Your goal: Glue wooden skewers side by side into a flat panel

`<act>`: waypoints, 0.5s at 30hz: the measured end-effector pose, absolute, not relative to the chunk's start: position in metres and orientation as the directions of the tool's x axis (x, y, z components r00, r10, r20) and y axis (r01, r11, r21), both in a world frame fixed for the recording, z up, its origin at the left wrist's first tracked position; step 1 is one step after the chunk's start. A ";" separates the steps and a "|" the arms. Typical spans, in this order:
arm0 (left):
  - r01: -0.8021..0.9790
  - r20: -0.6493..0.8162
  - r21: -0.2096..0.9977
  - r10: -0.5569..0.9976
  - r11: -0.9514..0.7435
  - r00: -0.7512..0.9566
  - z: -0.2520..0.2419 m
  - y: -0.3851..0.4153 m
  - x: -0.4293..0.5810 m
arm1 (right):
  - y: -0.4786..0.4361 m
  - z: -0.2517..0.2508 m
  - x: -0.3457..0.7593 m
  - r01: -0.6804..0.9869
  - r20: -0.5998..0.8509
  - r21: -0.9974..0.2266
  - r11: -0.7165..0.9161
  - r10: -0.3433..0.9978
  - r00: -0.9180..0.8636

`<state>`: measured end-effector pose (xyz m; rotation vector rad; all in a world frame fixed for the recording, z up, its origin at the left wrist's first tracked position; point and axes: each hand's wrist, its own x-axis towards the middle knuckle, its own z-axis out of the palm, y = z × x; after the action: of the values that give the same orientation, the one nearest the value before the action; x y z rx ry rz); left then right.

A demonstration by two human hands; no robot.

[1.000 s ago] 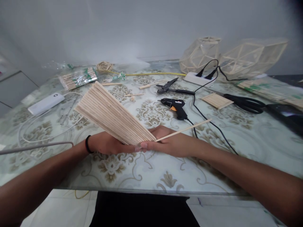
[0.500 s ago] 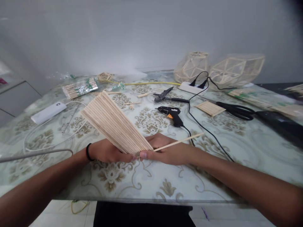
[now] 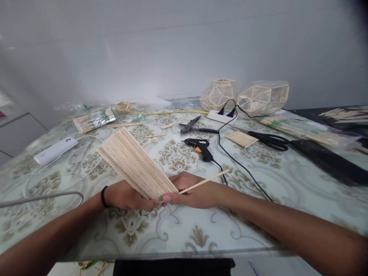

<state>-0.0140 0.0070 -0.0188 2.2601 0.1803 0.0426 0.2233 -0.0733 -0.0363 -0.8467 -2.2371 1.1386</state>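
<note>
My left hand (image 3: 126,194) grips the near end of a flat panel of wooden sticks (image 3: 132,163) that slants up and away to the left over the table. My right hand (image 3: 195,191) is closed at the same near end of the panel. It also pinches a single loose wooden stick (image 3: 205,181) that points out to the right. Both hands hover just above the patterned table (image 3: 184,226). A black band sits on my left wrist.
A black glue gun (image 3: 199,147) with its cable lies beyond my hands. Further back are pliers (image 3: 191,125), a power strip (image 3: 221,116), scissors (image 3: 268,140), a small stick square (image 3: 242,138), two stick polyhedra (image 3: 244,96), stick packets (image 3: 93,119) and a white power bank (image 3: 56,150).
My hands keep the same grip on the panel and the loose stick. The camera has tilted up, so everything sits lower and smaller in view.
</note>
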 end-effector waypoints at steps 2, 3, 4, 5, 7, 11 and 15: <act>0.130 -0.045 0.773 0.151 -0.621 0.988 -0.018 0.007 -0.013 | -0.074 -0.036 0.223 0.301 0.133 -0.848 0.436 0.726 -0.675; 0.135 -0.052 0.782 0.151 -0.609 0.987 -0.018 0.006 -0.013 | -0.074 -0.036 0.223 0.299 0.131 -0.855 0.423 0.734 -0.666; 0.139 -0.059 0.792 0.152 -0.594 0.987 -0.017 0.006 -0.013 | -0.075 -0.036 0.223 0.295 0.130 -0.862 0.412 0.742 -0.658; 0.141 -0.064 0.803 0.151 -0.578 0.986 -0.016 0.005 -0.013 | -0.075 -0.036 0.223 0.289 0.128 -0.868 0.403 0.745 -0.655; 0.162 -0.083 0.815 0.166 -0.556 0.983 -0.015 0.004 -0.013 | -0.075 -0.036 0.223 0.280 0.127 -0.874 0.397 0.743 -0.657; 0.196 -0.096 0.812 0.205 -0.550 0.974 -0.011 0.001 -0.014 | -0.074 -0.035 0.224 0.306 0.135 -0.842 0.444 0.723 -0.677; 0.171 -0.087 0.811 0.173 -0.559 0.981 -0.010 0.002 -0.014 | -0.074 -0.032 0.224 0.316 0.143 -0.796 0.517 0.668 -0.730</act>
<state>-0.0137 0.0016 -0.0102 2.1740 0.2398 0.0040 0.2237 -0.0736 -0.0322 -0.8070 -2.3258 1.0921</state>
